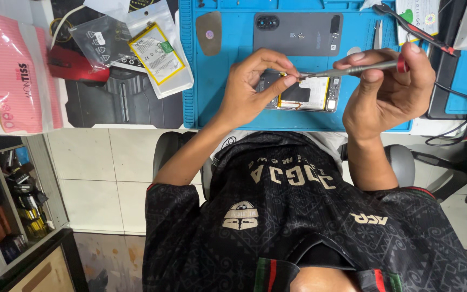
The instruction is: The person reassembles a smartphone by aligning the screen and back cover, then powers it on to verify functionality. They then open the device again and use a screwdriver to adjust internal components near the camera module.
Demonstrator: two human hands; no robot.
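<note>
Fingers of the left hand (252, 86) pinch the edge of an opened phone (305, 93), which lies flat on the blue mat (212, 103) just under them. Right hand (387, 89) is closed around a screwdriver (352, 68), its tip touching the phone's top edge beside the left fingertips (289, 80).

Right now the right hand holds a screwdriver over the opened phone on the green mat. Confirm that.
Not quite: the mat is blue, not green, as the head view shows. The rest stands: the right hand holds the screwdriver over the opened phone.
</note>
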